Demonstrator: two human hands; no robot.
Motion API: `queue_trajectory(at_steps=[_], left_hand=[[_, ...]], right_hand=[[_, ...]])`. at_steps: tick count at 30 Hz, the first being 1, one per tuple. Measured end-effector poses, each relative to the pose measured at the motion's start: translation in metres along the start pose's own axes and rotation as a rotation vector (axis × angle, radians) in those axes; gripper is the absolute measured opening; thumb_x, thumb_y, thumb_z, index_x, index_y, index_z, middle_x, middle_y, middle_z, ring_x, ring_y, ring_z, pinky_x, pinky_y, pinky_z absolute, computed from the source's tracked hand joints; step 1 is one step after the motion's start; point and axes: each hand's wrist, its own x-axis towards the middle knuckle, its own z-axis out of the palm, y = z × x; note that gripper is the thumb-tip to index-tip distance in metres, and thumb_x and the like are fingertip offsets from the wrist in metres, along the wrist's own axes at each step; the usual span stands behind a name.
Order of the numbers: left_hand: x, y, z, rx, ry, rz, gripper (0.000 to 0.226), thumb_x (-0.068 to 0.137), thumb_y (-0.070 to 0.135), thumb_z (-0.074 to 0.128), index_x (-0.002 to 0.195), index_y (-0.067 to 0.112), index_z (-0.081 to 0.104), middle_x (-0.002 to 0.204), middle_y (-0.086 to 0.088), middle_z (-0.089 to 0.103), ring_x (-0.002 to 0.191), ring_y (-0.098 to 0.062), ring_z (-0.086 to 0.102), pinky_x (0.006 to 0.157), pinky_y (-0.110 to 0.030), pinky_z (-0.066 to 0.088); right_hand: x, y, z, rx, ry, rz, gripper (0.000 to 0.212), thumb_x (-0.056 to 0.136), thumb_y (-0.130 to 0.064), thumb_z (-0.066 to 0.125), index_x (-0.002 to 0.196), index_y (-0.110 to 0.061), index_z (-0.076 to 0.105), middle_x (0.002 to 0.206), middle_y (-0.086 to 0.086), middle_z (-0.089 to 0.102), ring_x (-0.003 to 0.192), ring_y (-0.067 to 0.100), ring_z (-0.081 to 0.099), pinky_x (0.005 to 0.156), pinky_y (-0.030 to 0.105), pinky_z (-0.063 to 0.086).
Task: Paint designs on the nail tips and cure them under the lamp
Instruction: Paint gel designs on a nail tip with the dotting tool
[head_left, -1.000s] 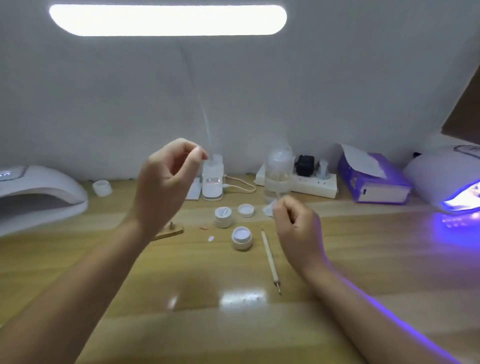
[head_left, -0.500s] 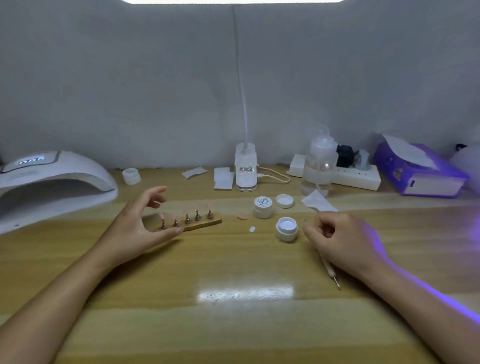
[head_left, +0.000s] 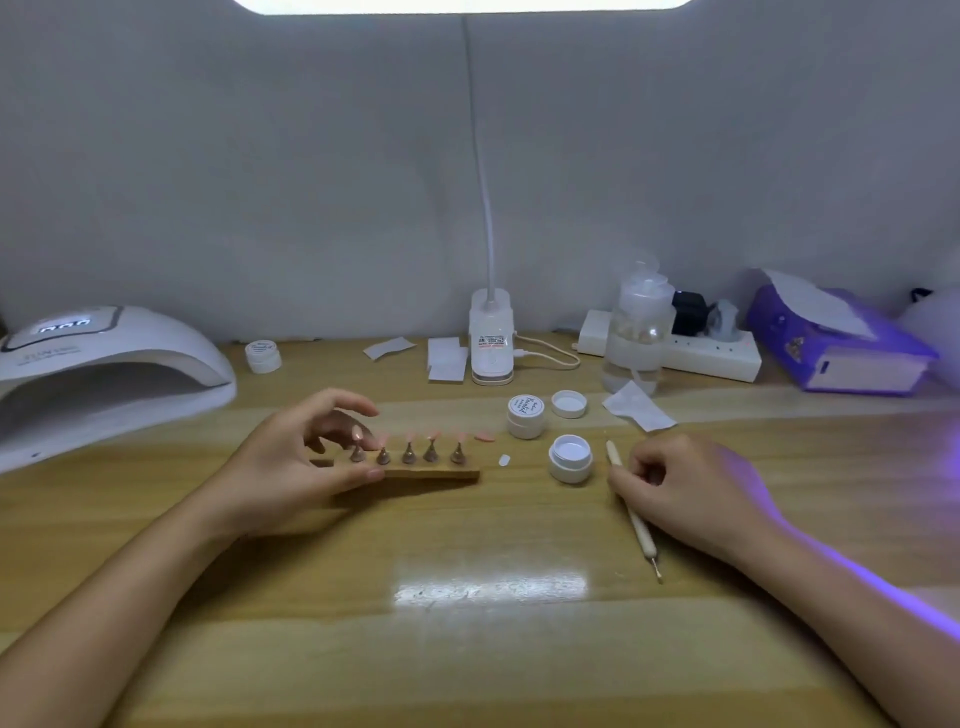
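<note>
A: Item one, left hand (head_left: 291, 462)?
B: Fingers loosely curled round the near end of the wooden holder strip (head_left: 431, 472); thumb lies along its front edge, fingertips (head_left: 370, 442) at the first pegs. The strip lies flat on the bench (head_left: 467, 649).

A: Nail tips?
B: Pink nail tips (head_left: 410, 435) stand on five small metal pegs along the strip. One loose pink tip (head_left: 484, 437) lies just past the strip's right end, and a small white tip (head_left: 504, 460) lies beside it on the bench.

A: Right hand (head_left: 691, 488)?
B: Fingers curled, resting on the bench, at the upper part of the wooden dotting tool (head_left: 636, 519); whether it actually pinches the tool, cannot tell. The tool lies flat, metal point toward the viewer.

A: Pots?
B: Open white gel pot (head_left: 570, 459) between strip and tool. Behind it a closed labelled pot (head_left: 525, 415) and a loose lid (head_left: 569, 404). A third pot (head_left: 263, 356) stands far left by the wall.

A: Lamps?
B: White curing lamp (head_left: 104, 364) at far left, display lit. Clip desk lamp base (head_left: 491, 343) at the back centre.

A: Remainder?
B: Clear bottle (head_left: 636, 332), power strip (head_left: 711, 356), purple tissue box (head_left: 836, 343), paper wipes (head_left: 639, 408)
</note>
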Motion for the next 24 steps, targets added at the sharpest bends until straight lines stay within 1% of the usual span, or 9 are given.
queue_trajectory(at_steps=[3, 5, 6, 8, 11, 15, 18, 21, 24], left_hand=[[-0.002, 0.018, 0.009, -0.048, -0.104, 0.009, 0.04, 0.064, 0.01, 0.08, 0.094, 0.027, 0.058, 0.083, 0.013, 0.067, 0.077, 0.004, 0.058, 0.065, -0.005, 0.042], [-0.004, 0.028, 0.02, -0.093, -0.163, 0.017, 0.039, 0.062, 0.013, 0.08, 0.093, 0.025, 0.058, 0.082, 0.013, 0.066, 0.077, 0.003, 0.058, 0.063, -0.006, 0.043], [-0.005, 0.032, 0.026, -0.113, -0.183, 0.027, 0.039, 0.061, 0.017, 0.08, 0.093, 0.025, 0.058, 0.082, 0.012, 0.066, 0.076, 0.002, 0.059, 0.063, -0.007, 0.043], [-0.006, 0.039, 0.041, -0.146, -0.204, 0.036, 0.04, 0.06, 0.023, 0.079, 0.094, 0.025, 0.058, 0.083, 0.01, 0.066, 0.077, 0.001, 0.06, 0.065, -0.008, 0.044], [-0.004, 0.046, 0.063, -0.152, -0.171, 0.063, 0.039, 0.064, 0.015, 0.08, 0.094, 0.027, 0.058, 0.082, 0.012, 0.066, 0.079, 0.001, 0.061, 0.068, -0.009, 0.045], [0.0, 0.055, 0.089, -0.158, -0.111, 0.115, 0.039, 0.064, 0.013, 0.082, 0.089, 0.029, 0.057, 0.074, 0.009, 0.065, 0.073, 0.003, 0.06, 0.065, -0.009, 0.044], [0.004, 0.057, 0.099, -0.16, -0.095, 0.11, 0.036, 0.062, 0.016, 0.083, 0.083, 0.029, 0.057, 0.079, 0.005, 0.063, 0.07, 0.002, 0.058, 0.063, -0.009, 0.043], [0.006, 0.055, 0.101, -0.098, -0.055, 0.096, 0.036, 0.058, 0.023, 0.085, 0.075, 0.03, 0.054, 0.083, 0.008, 0.055, 0.073, 0.003, 0.057, 0.06, -0.008, 0.04], [0.008, 0.055, 0.1, -0.097, -0.077, 0.067, 0.035, 0.055, 0.025, 0.085, 0.07, 0.029, 0.054, 0.084, 0.008, 0.051, 0.074, 0.006, 0.055, 0.062, -0.008, 0.041]], right_hand=[[0.001, 0.003, -0.001, 0.279, 0.051, 0.078, 0.039, 0.08, -0.031, 0.053, 0.044, -0.017, 0.047, 0.039, -0.008, 0.04, 0.042, 0.007, 0.036, 0.046, 0.024, 0.029], [0.004, 0.006, -0.004, 0.499, 0.118, 0.125, 0.043, 0.086, -0.023, 0.056, 0.045, -0.013, 0.046, 0.038, -0.008, 0.033, 0.039, 0.005, 0.032, 0.043, 0.018, 0.029], [0.005, 0.007, -0.005, 0.589, 0.149, 0.146, 0.043, 0.088, -0.022, 0.055, 0.048, -0.007, 0.047, 0.038, -0.009, 0.033, 0.038, 0.005, 0.031, 0.041, 0.015, 0.028], [0.006, 0.008, -0.008, 0.763, 0.196, 0.207, 0.043, 0.091, -0.024, 0.051, 0.054, -0.002, 0.052, 0.037, -0.01, 0.033, 0.035, 0.003, 0.029, 0.039, 0.015, 0.027], [0.008, 0.009, -0.011, 1.027, 0.257, 0.331, 0.037, 0.094, -0.026, 0.045, 0.063, -0.013, 0.06, 0.038, -0.007, 0.041, 0.036, 0.001, 0.035, 0.035, 0.014, 0.027], [0.011, 0.006, -0.013, 1.346, 0.312, 0.484, 0.025, 0.094, -0.02, 0.042, 0.071, -0.015, 0.053, 0.038, -0.006, 0.044, 0.035, 0.003, 0.038, 0.034, 0.014, 0.026], [0.012, 0.007, -0.013, 1.487, 0.338, 0.52, 0.021, 0.091, -0.015, 0.042, 0.07, -0.015, 0.046, 0.039, -0.007, 0.043, 0.036, 0.003, 0.037, 0.037, 0.017, 0.027], [0.014, 0.009, -0.013, 1.524, 0.341, 0.536, 0.022, 0.089, -0.014, 0.042, 0.068, -0.016, 0.042, 0.041, -0.007, 0.041, 0.036, 0.004, 0.037, 0.04, 0.019, 0.03], [0.015, 0.01, -0.01, 1.53, 0.336, 0.531, 0.026, 0.089, -0.014, 0.042, 0.064, -0.016, 0.039, 0.046, -0.005, 0.038, 0.037, 0.006, 0.037, 0.04, 0.019, 0.031]])
